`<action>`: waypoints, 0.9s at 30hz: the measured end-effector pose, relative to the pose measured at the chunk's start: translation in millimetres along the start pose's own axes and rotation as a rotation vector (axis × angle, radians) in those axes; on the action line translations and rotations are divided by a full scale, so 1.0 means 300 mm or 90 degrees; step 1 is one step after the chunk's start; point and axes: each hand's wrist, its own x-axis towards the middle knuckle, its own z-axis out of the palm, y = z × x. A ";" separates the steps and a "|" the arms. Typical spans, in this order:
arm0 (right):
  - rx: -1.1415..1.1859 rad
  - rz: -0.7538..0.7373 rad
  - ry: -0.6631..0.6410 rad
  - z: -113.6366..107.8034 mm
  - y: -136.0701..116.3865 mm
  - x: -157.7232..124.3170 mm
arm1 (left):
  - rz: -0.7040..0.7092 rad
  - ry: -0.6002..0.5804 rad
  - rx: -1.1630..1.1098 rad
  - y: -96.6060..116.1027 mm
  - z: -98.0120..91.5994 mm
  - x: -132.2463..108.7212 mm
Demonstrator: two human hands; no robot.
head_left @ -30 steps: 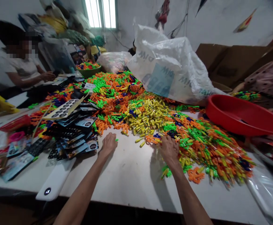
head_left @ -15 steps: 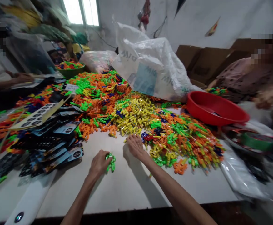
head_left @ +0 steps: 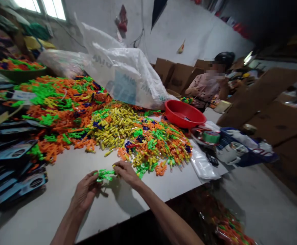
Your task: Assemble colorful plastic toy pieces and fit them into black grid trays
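My left hand (head_left: 86,190) pinches a bright green plastic toy figure (head_left: 105,175) just above the white table. My right hand (head_left: 126,173) is at the toy's right end, its fingertips closed around a small yellow piece (head_left: 114,166), mostly hidden by the fingers. That piece meets or nearly meets the toy; I cannot tell whether they are joined. Beyond my hands lies a heap of small yellow pieces (head_left: 115,124). To its right are orange, green and blue figures with yellow pieces (head_left: 161,143), and loose orange and green figures (head_left: 62,105) spread to the left.
Black printed cards (head_left: 13,153) are stacked at the left. A large white plastic sack (head_left: 128,75) stands behind the heaps, with a red basin (head_left: 185,114) to its right. Clear plastic bags (head_left: 203,161) lie near the table's right edge. Another person (head_left: 209,81) sits beyond.
My right hand has come back from the yellow heap with a small yellow piece to the green figure. My left hand has turned the figure sideways. The view has swung right.
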 end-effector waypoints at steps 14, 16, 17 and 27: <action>0.429 0.244 -0.005 -0.038 -0.070 -0.214 | 0.112 -0.022 -0.041 -0.083 0.053 -0.108; 0.476 0.263 -0.023 -0.014 -0.075 -0.224 | 0.097 -0.048 -0.049 -0.081 0.069 -0.118; 0.501 0.264 -0.022 -0.002 -0.076 -0.224 | 0.088 -0.057 -0.044 -0.081 0.076 -0.122; 0.598 0.279 -0.015 0.018 -0.055 -0.212 | 0.046 -0.057 -0.076 -0.089 0.060 -0.135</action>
